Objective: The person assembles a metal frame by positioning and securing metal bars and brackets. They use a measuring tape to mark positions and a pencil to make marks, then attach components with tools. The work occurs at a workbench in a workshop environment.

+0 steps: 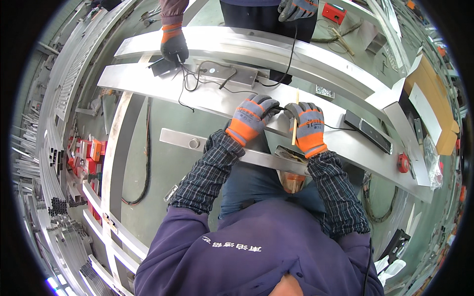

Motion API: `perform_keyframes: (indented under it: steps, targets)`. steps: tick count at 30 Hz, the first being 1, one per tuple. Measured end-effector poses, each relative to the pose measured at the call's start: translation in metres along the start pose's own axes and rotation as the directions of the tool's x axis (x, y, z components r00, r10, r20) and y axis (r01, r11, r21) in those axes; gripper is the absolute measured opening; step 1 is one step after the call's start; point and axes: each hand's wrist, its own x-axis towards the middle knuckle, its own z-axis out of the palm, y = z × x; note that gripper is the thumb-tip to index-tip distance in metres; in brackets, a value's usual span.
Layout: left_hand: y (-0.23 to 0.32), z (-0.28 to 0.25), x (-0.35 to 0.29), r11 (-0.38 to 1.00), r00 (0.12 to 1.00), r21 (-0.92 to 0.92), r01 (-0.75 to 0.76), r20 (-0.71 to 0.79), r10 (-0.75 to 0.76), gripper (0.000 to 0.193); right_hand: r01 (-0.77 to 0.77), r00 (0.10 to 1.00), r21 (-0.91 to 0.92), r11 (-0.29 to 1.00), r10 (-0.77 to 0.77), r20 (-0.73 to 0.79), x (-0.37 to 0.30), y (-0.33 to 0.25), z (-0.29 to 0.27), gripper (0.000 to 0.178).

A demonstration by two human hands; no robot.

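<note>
Both my hands wear grey and orange gloves and meet above a long silver metal beam (153, 84). Fingers of my left hand (251, 117) are closed on a thin black cable (282, 108). My right hand (307, 127) pinches the same cable from the other side. A thin yellow stick (295, 129) stands out of my right hand, pointing up and down across the palm. From the right hand a black lead (340, 129) runs to a flat black device (368, 131) on the beam. Whether the pinched part is a connector or a bare end is hidden.
Across the beam, a co-worker's gloved hand (174, 45) grips a dark cable end by a silver box (229, 74) trailing wires. Their other glove (298, 9) hangs behind. A red tape measure (403, 163) and an open cardboard box (434, 106) are at right. A narrow metal bar (227, 155) crosses nearer.
</note>
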Motion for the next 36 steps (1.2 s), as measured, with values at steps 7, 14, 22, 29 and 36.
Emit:
perform_keyframes:
  steps: [7, 14, 22, 29, 36]
  targets:
    - [-0.007, 0.004, -0.004, 0.998, 1.000, -0.053, 0.015, -0.004, -0.015, 0.025, -0.059, 0.992, -0.035, 0.998, 0.063, 0.113, 0.005, -0.001, 0.000, 0.044]
    - [-0.012, 0.003, -0.005, 0.988, 0.996, -0.131, 0.079, -0.020, -0.082, 0.023, -0.124, 0.989, 0.075, 0.989, 0.117, 0.092, -0.010, 0.021, 0.010, 0.060]
    - [-0.003, -0.004, -0.002, 1.000, 0.997, -0.003, -0.005, -0.078, 0.004, 0.023, -0.032, 0.999, -0.011, 0.999, 0.031, -0.008, -0.009, 0.015, 0.015, 0.068]
    - [0.001, -0.003, -0.004, 0.994, 0.999, 0.104, 0.043, -0.004, -0.042, 0.036, -0.055, 0.998, 0.077, 0.996, 0.054, 0.012, 0.001, 0.001, 0.000, 0.045]
    - [-0.006, 0.000, -0.002, 0.997, 0.992, 0.012, -0.078, -0.097, 0.079, 0.034, -0.017, 1.000, -0.124, 0.992, 0.015, -0.011, -0.010, 0.008, 0.026, 0.041]
